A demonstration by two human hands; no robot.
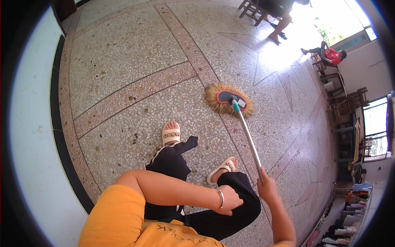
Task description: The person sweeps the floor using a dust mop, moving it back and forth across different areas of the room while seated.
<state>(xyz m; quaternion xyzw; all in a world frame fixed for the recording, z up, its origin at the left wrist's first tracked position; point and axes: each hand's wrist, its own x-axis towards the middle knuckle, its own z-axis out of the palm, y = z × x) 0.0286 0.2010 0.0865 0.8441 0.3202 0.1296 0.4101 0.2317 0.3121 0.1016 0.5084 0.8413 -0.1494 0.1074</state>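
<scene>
A flat dust mop with a shaggy tan fringe and a dark oval centre lies on the speckled terrazzo floor ahead of me. Its silver metal pole slants back to my right hand, which is closed around it. The pole's end beyond that hand is hidden. My left hand, a silver bangle at the wrist, is above my black trousers at the thigh, apart from the pole. Its fingers curl downward, and their undersides are hidden.
Small dark specks dot the floor. A white wall with black skirting runs along the left. One person sits on a wooden stool at the top, another on a chair at the upper right. Wooden furniture and a crowded shelf line the right.
</scene>
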